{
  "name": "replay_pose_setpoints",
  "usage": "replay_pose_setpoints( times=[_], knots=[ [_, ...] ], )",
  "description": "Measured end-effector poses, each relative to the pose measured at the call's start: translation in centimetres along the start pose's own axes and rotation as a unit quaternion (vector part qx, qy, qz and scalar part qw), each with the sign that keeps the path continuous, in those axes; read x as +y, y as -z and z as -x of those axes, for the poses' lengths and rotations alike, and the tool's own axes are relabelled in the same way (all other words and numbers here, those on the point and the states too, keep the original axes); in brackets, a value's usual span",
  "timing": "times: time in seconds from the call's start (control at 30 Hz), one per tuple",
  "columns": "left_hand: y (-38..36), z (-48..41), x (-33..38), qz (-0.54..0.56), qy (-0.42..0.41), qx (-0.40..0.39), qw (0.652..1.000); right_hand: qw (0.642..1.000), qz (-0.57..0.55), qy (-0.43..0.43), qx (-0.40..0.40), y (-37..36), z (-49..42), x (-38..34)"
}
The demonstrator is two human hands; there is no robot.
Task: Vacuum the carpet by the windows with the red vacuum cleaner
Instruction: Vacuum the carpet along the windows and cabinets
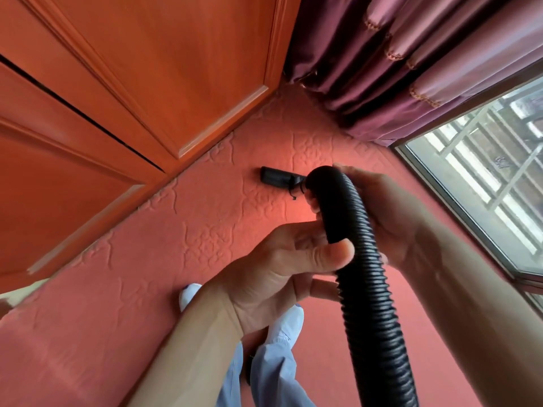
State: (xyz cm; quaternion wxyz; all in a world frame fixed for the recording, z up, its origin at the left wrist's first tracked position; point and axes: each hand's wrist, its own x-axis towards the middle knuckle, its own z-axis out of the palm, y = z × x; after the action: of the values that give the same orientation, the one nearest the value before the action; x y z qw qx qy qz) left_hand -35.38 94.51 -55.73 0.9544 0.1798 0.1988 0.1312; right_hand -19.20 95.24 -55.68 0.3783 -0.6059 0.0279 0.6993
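A black ribbed vacuum hose (373, 289) runs from the bottom edge up to the middle of the view. My left hand (282, 268) grips it from the left, thumb pressed on the ribs. Behind the hose's upper end, my right hand (390, 212) is wrapped around it. Beyond the hands, the black floor nozzle (271, 179) rests on the red embossed carpet (182, 230), near the corner. The red vacuum body is out of view.
An orange-red wooden door (132, 83) stands at the left. Purple curtains (396, 63) hang in the far corner above the carpet. A window (484, 186) runs along the right. My legs in light blue trousers and white shoes (282, 324) stand below the hands.
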Motion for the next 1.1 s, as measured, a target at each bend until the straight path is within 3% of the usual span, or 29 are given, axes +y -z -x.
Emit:
replay_pose_setpoints(
  times=[0.2, 0.5, 0.6, 0.67, 0.77, 0.87, 1.0, 1.1],
  knots=[
    [2.6, 1.2, -0.3, 0.014, -0.026, -0.034, 0.999, 1.000, -0.013, -0.014, -0.013, -1.9, -1.1, 0.8],
    [5.0, 3.0, -2.6, 0.007, 0.044, -0.063, 0.997, 0.999, -0.002, -0.029, 0.031, -1.2, 0.1, 4.7],
    [5.1, 2.1, -2.8, 0.011, 0.047, -0.002, 0.999, 0.998, 0.006, -0.035, 0.052, -0.2, -2.2, 4.9],
    [5.1, 0.9, -3.2, 0.022, 0.051, 0.085, 0.995, 0.997, -0.025, -0.034, 0.057, 0.8, -4.7, 4.7],
    [5.2, -1.8, -4.2, 0.027, 0.060, 0.244, 0.968, 0.993, -0.021, -0.012, 0.115, 2.7, -9.0, 4.2],
    [5.3, -4.2, -4.4, 0.020, 0.059, 0.343, 0.937, 0.984, 0.039, 0.007, 0.175, 3.8, -12.6, 3.7],
    [5.6, -6.2, -4.4, 0.006, 0.040, 0.406, 0.913, 0.971, 0.080, 0.047, 0.220, 2.8, -15.4, 2.6],
    [6.2, -5.6, -4.0, -0.001, 0.043, 0.375, 0.926, 0.967, 0.116, 0.059, 0.218, 1.5, -14.9, 2.8]
  ],
)
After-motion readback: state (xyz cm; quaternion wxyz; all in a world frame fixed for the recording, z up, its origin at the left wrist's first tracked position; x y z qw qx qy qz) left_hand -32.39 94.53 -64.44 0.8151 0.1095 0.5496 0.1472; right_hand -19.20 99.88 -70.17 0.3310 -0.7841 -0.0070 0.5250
